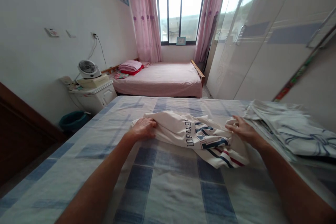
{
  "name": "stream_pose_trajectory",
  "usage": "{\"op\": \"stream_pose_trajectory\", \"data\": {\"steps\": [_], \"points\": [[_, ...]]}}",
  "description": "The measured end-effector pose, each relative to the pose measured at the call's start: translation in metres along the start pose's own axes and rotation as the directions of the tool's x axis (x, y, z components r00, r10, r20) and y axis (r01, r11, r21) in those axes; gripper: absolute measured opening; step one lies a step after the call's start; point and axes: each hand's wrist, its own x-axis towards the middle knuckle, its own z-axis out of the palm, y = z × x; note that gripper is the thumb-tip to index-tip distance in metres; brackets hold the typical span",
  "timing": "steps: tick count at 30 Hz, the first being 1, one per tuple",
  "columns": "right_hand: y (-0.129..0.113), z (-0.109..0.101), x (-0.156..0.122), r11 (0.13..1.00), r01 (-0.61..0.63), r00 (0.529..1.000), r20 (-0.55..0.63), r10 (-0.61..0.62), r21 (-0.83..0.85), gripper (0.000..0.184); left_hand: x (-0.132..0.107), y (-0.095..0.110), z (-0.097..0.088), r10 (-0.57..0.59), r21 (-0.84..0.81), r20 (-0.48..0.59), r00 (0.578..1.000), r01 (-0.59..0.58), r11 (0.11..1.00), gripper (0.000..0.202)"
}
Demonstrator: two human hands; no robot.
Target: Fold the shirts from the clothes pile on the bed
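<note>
Blue-checked bedsheet [162, 182] fills the lower frame, and a white printed T-shirt [189, 131] lies at centre. Left hand [143, 128] clenches its left edge, right hand [240, 127] pinches the right edge, so the shirt stays spread between them.

our left arm [105, 178] reaches from the bottom left of the frame toward the centre, wrist straight, left hand [143, 128] knuckles up, fingers curled closed. our right arm [283, 178] comes in from the lower right corner, right hand [241, 129] palm down, fingertips [232, 126] pinched together, pointing left.
</note>
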Motion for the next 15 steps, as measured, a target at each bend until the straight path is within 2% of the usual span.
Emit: {"op": "stream_pose_trajectory", "data": {"steps": [1, 3, 5, 6, 8, 10, 11, 12, 13, 14, 15], "points": [[0.000, 0.001, -0.001, 1.000, 0.020, 0.999, 0.035, -0.019, -0.020, 0.052, 0.002, -0.002, 0.002, -0.025, 0.017, -0.022, 0.999, 0.025, 1.000, 0.009], [-0.003, -0.003, -0.002, 0.999, -0.007, 0.999, 0.047, 0.009, -0.035, 0.043, 0.004, -0.007, 0.001, -0.069, 0.014, -0.051, 0.996, 0.069, 0.997, 0.014], [-0.008, -0.015, -0.002, 0.992, -0.094, 0.995, -0.008, 0.095, 0.081, 0.036, 0.001, -0.012, -0.010, -0.050, -0.097, -0.033, 0.998, 0.047, 0.994, 0.016], [-0.011, -0.025, -0.002, 0.968, -0.140, 0.988, -0.030, 0.150, 0.209, 0.036, -0.003, -0.014, -0.018, -0.018, -0.184, -0.023, 1.000, 0.014, 0.983, 0.018], [-0.014, -0.047, -0.003, 0.825, -0.196, 0.973, 0.001, 0.231, 0.531, 0.041, -0.013, -0.017, -0.037, 0.047, -0.375, -0.034, 0.998, -0.057, 0.925, 0.025], [-0.014, -0.069, -0.006, 0.633, -0.263, 0.964, 0.170, 0.205, 0.728, 0.047, -0.021, -0.019, -0.052, 0.061, -0.536, -0.068, 0.996, -0.088, 0.840, 0.032], [-0.011, -0.078, -0.007, 0.587, -0.303, 0.952, 0.267, 0.150, 0.751, 0.048, -0.023, -0.020, -0.056, 0.040, -0.597, -0.078, 0.996, -0.079, 0.798, 0.034], [-0.007, -0.084, -0.008, 0.591, -0.335, 0.932, 0.351, 0.093, 0.734, 0.048, -0.024, -0.021, -0.057, 0.012, -0.635, -0.079, 0.997, -0.060, 0.770, 0.037], [-0.003, -0.086, -0.008, 0.635, -0.347, 0.913, 0.403, 0.061, 0.690, 0.046, -0.023, -0.022, -0.055, -0.021, -0.642, -0.070, 0.997, -0.029, 0.766, 0.039], [0.001, -0.085, -0.006, 0.700, -0.333, 0.912, 0.406, 0.068, 0.632, 0.044, -0.021, -0.024, -0.050, -0.055, -0.616, -0.046, 0.997, 0.015, 0.787, 0.040], [0.005, -0.080, -0.004, 0.766, -0.301, 0.929, 0.355, 0.102, 0.568, 0.041, -0.018, -0.026, -0.044, -0.085, -0.563, -0.011, 0.996, 0.064, 0.824, 0.040]]}}
